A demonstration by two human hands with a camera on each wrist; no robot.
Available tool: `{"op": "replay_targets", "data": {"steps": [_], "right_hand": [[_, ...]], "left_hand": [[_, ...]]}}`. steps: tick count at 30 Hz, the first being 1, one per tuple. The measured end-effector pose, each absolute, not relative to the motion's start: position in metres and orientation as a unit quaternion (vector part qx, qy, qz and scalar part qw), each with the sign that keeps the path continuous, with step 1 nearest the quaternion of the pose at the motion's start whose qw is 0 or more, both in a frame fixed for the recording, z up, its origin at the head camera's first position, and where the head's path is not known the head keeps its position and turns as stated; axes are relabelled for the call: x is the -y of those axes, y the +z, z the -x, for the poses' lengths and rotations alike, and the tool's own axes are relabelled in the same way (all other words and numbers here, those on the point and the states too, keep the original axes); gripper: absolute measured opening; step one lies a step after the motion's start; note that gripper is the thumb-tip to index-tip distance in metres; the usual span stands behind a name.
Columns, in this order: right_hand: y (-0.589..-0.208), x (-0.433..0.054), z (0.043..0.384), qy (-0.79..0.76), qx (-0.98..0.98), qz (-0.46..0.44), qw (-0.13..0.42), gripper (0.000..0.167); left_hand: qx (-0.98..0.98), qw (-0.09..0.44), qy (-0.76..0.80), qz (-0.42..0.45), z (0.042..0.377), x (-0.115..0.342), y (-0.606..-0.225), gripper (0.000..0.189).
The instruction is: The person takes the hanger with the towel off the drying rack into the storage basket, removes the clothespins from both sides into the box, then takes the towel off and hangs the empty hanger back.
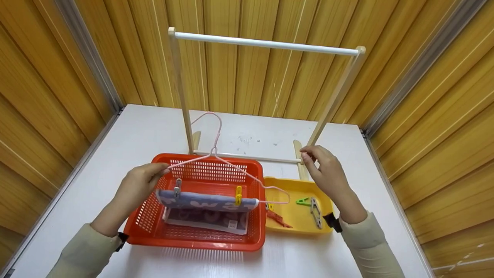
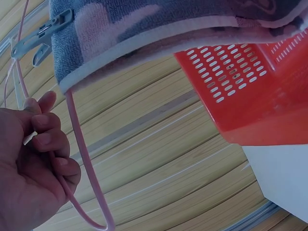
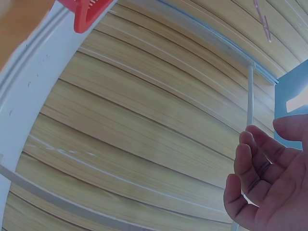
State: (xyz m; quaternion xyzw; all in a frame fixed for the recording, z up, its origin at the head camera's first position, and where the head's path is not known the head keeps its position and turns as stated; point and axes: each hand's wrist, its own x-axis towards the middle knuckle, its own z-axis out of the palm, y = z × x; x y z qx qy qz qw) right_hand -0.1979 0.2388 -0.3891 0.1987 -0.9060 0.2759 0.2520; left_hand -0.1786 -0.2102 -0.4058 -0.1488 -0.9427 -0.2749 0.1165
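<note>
Nearby, a red basket [image 1: 193,242] sits on the desk [image 1: 293,255], and a blue towel [image 1: 208,201] hangs over it from a pink hanger [image 2: 81,134], a gray peg [image 1: 177,188] at the towel's left and a yellow peg [image 1: 238,196] at its right. The left hand [image 1: 135,187] grips the hanger's left side. To the right, a yellow tray [image 1: 287,190] contains loose pegs [image 1: 278,219]. Near its far right corner, the right hand [image 1: 328,170] holds nothing, fingers loosely bent. Farther off stands a rack [image 1: 266,43].
</note>
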Motion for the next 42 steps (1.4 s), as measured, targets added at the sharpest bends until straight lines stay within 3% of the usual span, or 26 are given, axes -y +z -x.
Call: {"op": "replay_targets", "data": {"steps": [10,24,35,42], "right_hand": [[-0.397,-0.208,0.201,0.282,0.92,-0.207,0.175,0.021],[-0.417,-0.155,0.205,0.282,0.927,-0.243,-0.045,0.051],[-0.438,-0.124,0.222,0.291,0.911,-0.267,-0.116,0.044],[-0.453,-0.114,0.229,0.315,0.9,-0.266,-0.139,0.026]], "left_hand": [[0.945,0.055,-0.285,0.149,0.185,0.211,-0.418,0.023],[0.941,0.011,-0.296,0.163,0.193,0.211,-0.429,0.012],[0.941,-0.022,-0.301,0.153,0.199,0.213,-0.436,0.017],[0.941,-0.022,-0.301,0.157,0.201,0.217,-0.441,0.018]]}}
